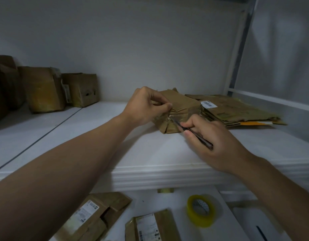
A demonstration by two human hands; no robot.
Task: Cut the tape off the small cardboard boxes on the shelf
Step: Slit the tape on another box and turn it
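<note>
Pinching tape point(163, 117) on the small box point(181, 105) with left grip point(146, 105); clamping knife point(179, 124) in right grip point(209, 136), blade touching tape.

Small brown box point(179, 108) lying crumpled on shelf point(150, 150); clear tape point(165, 117) across near end, knife point(193, 133) tip seemingly under it.

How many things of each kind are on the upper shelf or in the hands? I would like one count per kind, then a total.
Standing boxes: 3
Taped box: 1
Cardboard stack: 1 (sheets too tight to count)
Knife, in the right hand: 1
Total: 6
</note>
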